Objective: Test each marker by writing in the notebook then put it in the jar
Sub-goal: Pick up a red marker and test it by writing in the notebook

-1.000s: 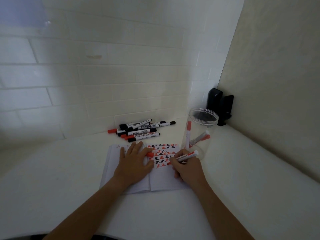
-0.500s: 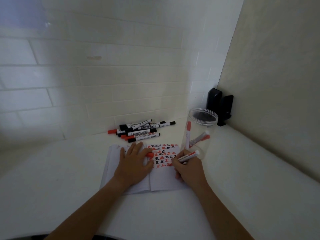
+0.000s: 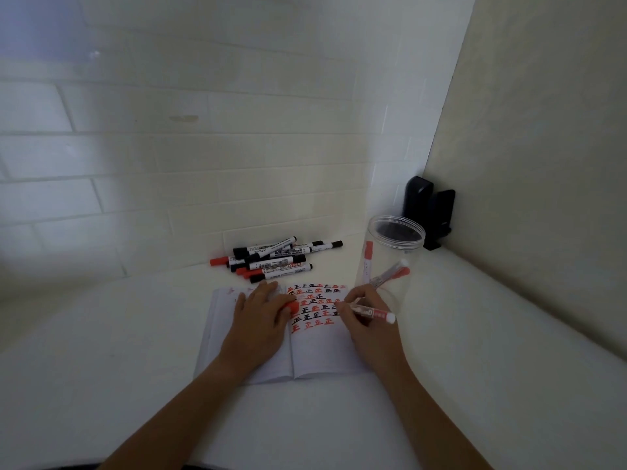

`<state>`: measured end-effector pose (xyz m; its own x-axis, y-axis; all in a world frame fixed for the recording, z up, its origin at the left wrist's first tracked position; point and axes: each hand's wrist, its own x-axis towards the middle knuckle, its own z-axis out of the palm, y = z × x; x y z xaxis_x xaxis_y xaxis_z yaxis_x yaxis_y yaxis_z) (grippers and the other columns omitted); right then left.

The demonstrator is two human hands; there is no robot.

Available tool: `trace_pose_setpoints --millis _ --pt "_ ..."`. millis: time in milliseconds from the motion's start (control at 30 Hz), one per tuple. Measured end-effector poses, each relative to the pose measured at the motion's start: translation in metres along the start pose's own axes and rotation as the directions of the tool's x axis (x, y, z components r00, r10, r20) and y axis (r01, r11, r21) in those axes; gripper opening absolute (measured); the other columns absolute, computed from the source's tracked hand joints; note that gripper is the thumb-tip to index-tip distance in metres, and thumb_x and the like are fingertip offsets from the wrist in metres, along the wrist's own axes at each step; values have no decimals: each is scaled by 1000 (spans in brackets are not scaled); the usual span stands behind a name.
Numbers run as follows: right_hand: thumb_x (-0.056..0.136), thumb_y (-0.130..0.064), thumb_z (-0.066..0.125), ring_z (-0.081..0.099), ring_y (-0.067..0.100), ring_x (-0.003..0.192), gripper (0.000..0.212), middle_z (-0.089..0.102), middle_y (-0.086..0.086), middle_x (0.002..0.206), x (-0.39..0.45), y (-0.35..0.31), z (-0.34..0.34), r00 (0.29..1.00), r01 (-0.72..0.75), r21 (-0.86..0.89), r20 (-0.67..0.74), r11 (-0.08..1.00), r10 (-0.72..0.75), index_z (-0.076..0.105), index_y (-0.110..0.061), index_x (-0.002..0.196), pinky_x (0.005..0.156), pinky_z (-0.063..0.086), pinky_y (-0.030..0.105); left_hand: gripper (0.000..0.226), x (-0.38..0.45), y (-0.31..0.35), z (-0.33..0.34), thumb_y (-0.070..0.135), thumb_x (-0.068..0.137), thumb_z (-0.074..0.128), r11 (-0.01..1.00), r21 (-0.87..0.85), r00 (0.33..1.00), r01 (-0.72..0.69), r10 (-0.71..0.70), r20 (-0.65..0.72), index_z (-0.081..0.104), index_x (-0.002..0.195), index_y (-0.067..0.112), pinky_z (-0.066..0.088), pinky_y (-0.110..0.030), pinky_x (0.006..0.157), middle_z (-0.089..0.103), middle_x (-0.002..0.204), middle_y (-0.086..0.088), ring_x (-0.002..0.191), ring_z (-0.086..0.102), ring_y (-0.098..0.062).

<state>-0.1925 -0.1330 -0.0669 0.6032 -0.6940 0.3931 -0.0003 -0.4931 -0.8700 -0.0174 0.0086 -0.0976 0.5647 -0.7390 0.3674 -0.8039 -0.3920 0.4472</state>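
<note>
An open notebook (image 3: 322, 354) lies on the white table, its right page filled with rows of red and black marks. My right hand (image 3: 364, 325) grips a red marker (image 3: 371, 312), its tip touching the page at the right end of the rows. My left hand (image 3: 259, 320) lies flat on the left page, with a red cap (image 3: 291, 306) under its thumb. A clear plastic jar (image 3: 390, 262) stands just behind my right hand and holds two red markers (image 3: 390, 274). A pile of several black and red markers (image 3: 274, 259) lies by the tiled wall.
Two black upright objects (image 3: 429, 208) stand in the corner behind the jar. A tiled wall runs along the back and a plain wall along the right. White table surface (image 3: 118, 351) spreads to the left and front.
My right hand has moved the marker a little up and to the right across the page, and the marker now lies flatter. The left hand stays in place.
</note>
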Motion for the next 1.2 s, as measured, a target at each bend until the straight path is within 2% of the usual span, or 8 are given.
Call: trace_pose_setpoints --millis 67,167,467,633,767,900,1033,1200 --pt "94 -15 73 59 4 59 10 67 -6 79 -2 -3 -2 997 65 26 39 998 -66 66 -22 97 52 48 22 25 1 0 -2 30 99 53 993 -51 988 -107 101 -116 65 121 31 42 -45 105 53 131 0 125 46 -17" --pt "101 -14 62 58 18 48 11 68 2 72 -6 -8 0 986 39 130 156 991 -59 71 -20 106 46 46 26 25 -1 4 -7 15 94 62 976 -63 962 -207 191 -195 69 118 22 47 -31 91 53 112 4 105 48 -12" --pt "86 -34 67 51 27 43 31 68 17 79 -6 -11 2 972 -55 296 234 953 -16 57 -7 94 43 40 24 31 -3 5 -8 9 96 59 960 -149 965 -238 216 -150 62 119 30 46 -24 89 61 111 12 102 52 -4" --pt "95 -12 70 54 26 44 8 70 21 83 -6 -8 4 952 -48 287 304 957 -43 64 -8 94 45 42 25 32 -5 7 -10 11 93 52 922 -206 944 -329 312 -110 62 118 29 41 -12 84 63 106 14 98 52 0" --pt "93 -25 69 56 27 45 13 68 26 81 -7 -13 2 952 -75 322 304 944 -28 70 -13 98 44 42 24 33 -4 4 -7 12 94 51 916 -222 943 -333 317 -104 61 121 29 43 -15 85 62 108 12 99 54 -2" --pt "102 -37 56 54 28 50 27 59 25 71 -3 -11 -2 968 -206 396 215 895 128 67 -13 107 44 36 27 29 -4 4 -5 34 99 40 935 -172 949 -310 292 -120 58 122 30 37 -10 84 58 108 14 97 48 1" --pt "102 -14 61 61 27 47 10 63 12 66 0 -1 -2 985 -134 253 136 958 102 67 -10 96 45 44 31 32 -4 4 -4 40 101 36 937 -160 950 -309 297 -95 56 124 30 39 -13 83 54 107 15 98 48 -1" --pt "96 -21 71 66 10 68 5 72 -2 83 -3 4 3 982 -29 89 190 996 12 70 -23 91 64 52 23 38 -4 5 -4 49 102 29 922 -237 952 -305 303 -45 56 122 30 43 -17 84 52 105 21 98 53 2"
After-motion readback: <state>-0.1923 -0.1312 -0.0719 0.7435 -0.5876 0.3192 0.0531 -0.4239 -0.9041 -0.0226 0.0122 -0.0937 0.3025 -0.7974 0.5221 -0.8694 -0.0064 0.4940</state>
